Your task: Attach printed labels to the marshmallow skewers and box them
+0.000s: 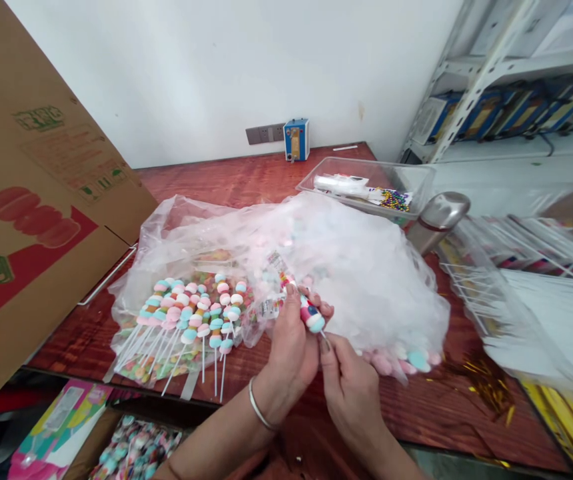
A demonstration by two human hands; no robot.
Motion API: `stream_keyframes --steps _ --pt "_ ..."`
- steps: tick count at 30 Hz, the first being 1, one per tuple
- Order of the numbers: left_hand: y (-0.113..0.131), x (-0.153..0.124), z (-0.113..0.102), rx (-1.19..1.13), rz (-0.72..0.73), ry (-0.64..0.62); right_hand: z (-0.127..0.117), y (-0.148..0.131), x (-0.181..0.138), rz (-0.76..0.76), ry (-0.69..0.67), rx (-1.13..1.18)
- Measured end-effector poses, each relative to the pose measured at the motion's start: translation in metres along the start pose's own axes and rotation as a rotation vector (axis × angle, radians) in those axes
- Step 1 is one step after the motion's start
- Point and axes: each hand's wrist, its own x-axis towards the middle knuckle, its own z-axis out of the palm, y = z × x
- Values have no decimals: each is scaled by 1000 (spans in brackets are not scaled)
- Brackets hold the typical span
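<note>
My left hand (292,337) is wrapped round a marshmallow candy skewer (313,317) that sits in a clear printed wrapper. The skewer's lower end points toward me. At that end, my right hand (349,380) pinches the stick with thumb and fingers. To the left, several unwrapped marshmallow skewers (196,313) with white sticks lie side by side on a clear bag of colourful gummies (151,363). Just beyond my hands spreads a large cloudy plastic bag (366,273), with pink, white and blue marshmallows (419,361) showing at its near edge.
A big cardboard box (31,200) stands at the left. At the back are a clear plastic tray (416,177) and a blue device (297,140). A steel flask (439,217) and a bin of white sticks (541,307) stand right. Below the table edge, a carton holds wrapped candies (134,447).
</note>
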Motion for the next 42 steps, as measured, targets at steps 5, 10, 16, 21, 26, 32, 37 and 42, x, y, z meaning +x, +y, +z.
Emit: stream_keyframes --steps 5,10,16,21,26,32,37,42 --pt "8 1 -6 8 -61 -136 -3 2 2 518 -201 616" --pt "28 16 -3 -62 -36 -118 -3 8 2 462 -226 525" --pt "4 6 -3 13 3 -63 0 13 -3 -4 -23 -162" --pt "1 3 -8 45 -79 -104 -6 8 3 219 -152 147" --pt "3 5 -7 101 -34 -129 -7 4 6 297 -186 225" --pt "-15 -8 -11 149 -104 -157 -4 3 14 368 -136 378" --pt "8 9 -8 63 -42 -112 -11 9 7 403 -221 399" --pt "5 8 -6 109 26 -107 -8 10 -1 262 -217 187"
